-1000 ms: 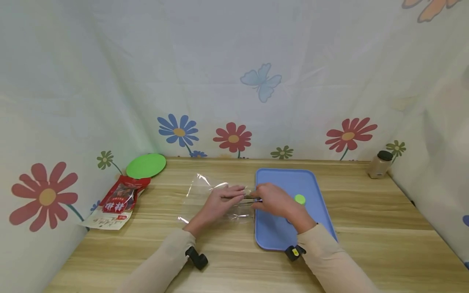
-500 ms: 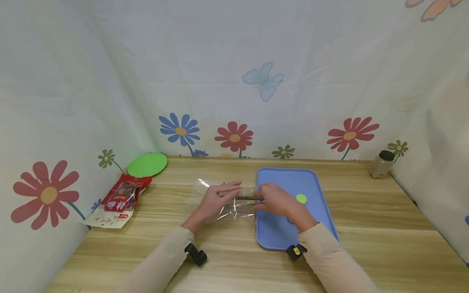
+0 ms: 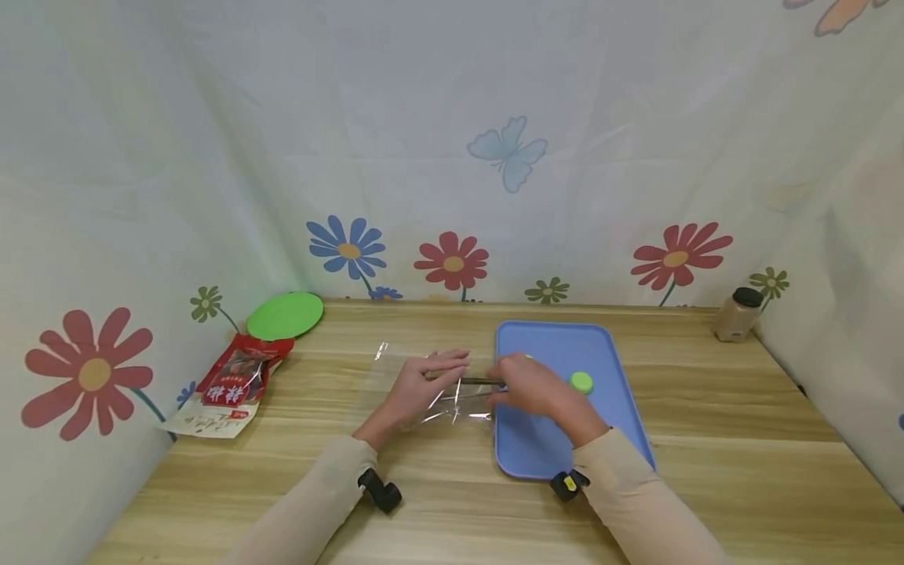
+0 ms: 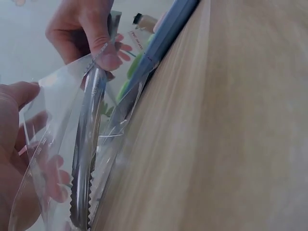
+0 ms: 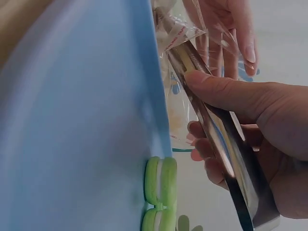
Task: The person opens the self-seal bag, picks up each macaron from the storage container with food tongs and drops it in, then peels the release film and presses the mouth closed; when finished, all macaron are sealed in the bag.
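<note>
My right hand (image 3: 531, 384) grips metal tongs (image 5: 219, 132), thumb on one arm and fingers round the other. Their serrated ends (image 4: 82, 207) reach into a clear plastic bag (image 3: 452, 408), and no item shows between them in the left wrist view. My left hand (image 3: 417, 386) holds the bag from the left, thumb on the near side and other fingers seen through the film. Under my right hand lies a blue tray (image 3: 523, 451). It bears green macarons with pale filling; one macaron (image 3: 581, 383) shows right of the hand, another (image 5: 161, 180) at the tray's edge.
A red food pouch (image 3: 236, 377) lies on the table's left side, in front of a green plate (image 3: 286, 315). A jar with a black lid (image 3: 737, 316) stands at the far right corner. Flowered cloth (image 3: 565, 196) closes off the back and sides.
My left hand has shifted slightly up and left, leaving more of the tongs visible between the hands. The bag has crumpled and moved a little. My right hand keeps its grip.
</note>
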`<state>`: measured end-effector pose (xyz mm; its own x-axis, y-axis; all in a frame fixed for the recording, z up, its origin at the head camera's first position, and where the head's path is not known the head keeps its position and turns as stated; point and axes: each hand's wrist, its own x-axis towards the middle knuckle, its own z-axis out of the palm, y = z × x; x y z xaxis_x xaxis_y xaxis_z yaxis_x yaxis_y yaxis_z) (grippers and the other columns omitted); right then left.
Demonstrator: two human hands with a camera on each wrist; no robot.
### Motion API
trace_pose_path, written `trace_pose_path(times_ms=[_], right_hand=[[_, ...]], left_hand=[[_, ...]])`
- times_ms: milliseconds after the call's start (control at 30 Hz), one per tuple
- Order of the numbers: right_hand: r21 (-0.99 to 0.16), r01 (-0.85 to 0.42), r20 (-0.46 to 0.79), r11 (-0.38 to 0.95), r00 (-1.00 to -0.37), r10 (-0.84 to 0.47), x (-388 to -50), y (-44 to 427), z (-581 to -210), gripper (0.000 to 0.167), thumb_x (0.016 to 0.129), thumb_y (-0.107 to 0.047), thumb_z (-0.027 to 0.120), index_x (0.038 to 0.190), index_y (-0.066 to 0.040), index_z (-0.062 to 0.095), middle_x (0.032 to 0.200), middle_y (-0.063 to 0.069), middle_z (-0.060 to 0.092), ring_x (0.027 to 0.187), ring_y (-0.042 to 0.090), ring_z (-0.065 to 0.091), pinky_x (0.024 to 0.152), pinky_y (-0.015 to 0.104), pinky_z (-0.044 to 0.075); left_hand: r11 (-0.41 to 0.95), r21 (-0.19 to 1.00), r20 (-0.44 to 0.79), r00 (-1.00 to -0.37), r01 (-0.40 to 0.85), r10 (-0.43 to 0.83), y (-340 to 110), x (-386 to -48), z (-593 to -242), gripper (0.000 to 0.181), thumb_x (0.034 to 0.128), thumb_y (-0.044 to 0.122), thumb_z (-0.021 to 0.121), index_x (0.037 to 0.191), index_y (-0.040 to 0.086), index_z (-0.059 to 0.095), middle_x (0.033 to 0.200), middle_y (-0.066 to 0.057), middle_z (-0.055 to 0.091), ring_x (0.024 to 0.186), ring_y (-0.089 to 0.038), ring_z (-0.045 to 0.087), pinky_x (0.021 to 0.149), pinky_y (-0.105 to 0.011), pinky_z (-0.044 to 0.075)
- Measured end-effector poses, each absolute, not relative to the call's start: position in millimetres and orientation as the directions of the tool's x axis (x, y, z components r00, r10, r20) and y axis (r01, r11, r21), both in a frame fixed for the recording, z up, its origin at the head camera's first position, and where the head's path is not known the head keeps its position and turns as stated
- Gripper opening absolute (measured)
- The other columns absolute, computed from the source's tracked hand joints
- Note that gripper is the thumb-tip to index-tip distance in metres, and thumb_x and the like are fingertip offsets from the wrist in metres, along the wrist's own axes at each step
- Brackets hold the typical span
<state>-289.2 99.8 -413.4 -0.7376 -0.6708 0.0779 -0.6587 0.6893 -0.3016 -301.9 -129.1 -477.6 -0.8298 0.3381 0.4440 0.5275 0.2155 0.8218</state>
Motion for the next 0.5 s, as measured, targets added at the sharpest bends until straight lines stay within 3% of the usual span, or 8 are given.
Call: trace_pose_path(times_ms=[133, 267, 333, 500], right_hand=[[-0.352, -0.581, 0.003, 0.734, -0.785, -0.62, -285, 102, -410, 0.023, 0.082, -0.015, 0.084, 0.098, -0.002, 0.075, 0.08, 0.0, 0.067, 0.074, 0.015, 0.057, 0.068, 0.035, 0.052], [-0.378, -0.551, -0.04, 0.744, -0.793, -0.608, -283, 111, -405, 0.021, 0.082, -0.009, 0.082, 0.1, -0.001, 0.075, 0.078, 0.0, 0.065, 0.07, 0.015, 0.053, 0.063, 0.034, 0.049], [-0.364, -0.561, -0.025, 0.744, -0.792, -0.61, -284, 117, -405, 0.026, 0.083, -0.014, 0.082, 0.106, -0.002, 0.076, 0.08, 0.0, 0.067, 0.068, 0.014, 0.054, 0.06, 0.031, 0.047], [-0.352, -0.575, 0.01, 0.738, -0.791, -0.612, -289, 129, -409, 0.048, 0.084, -0.036, 0.081, 0.124, -0.011, 0.072, 0.103, 0.0, 0.074, 0.073, 0.008, 0.056, 0.063, 0.029, 0.048]], left_hand=[[0.212, 0.824, 0.445, -0.832, 0.525, 0.33, -128, -300, -478, 0.025, 0.0948, 0.017, 0.071, 0.116, 0.004, 0.075, 0.128, -0.007, 0.067, 0.129, -0.022, 0.056, 0.12, -0.053, 0.021], [0.198, 0.825, 0.451, -0.827, 0.53, 0.337, -127, -298, -475, 0.025, 0.0952, 0.009, 0.069, 0.116, -0.004, 0.072, 0.13, -0.018, 0.064, 0.131, -0.034, 0.053, 0.12, -0.056, 0.017], [0.182, 0.828, 0.453, -0.823, 0.531, 0.342, -126, -295, -470, 0.024, 0.0951, 0.006, 0.068, 0.116, -0.007, 0.071, 0.13, -0.023, 0.063, 0.131, -0.038, 0.052, 0.12, -0.055, 0.016], [0.174, 0.831, 0.45, -0.822, 0.528, 0.349, -124, -283, -453, 0.024, 0.0945, 0.003, 0.068, 0.115, -0.01, 0.07, 0.129, -0.026, 0.062, 0.13, -0.041, 0.052, 0.121, -0.052, 0.017]])
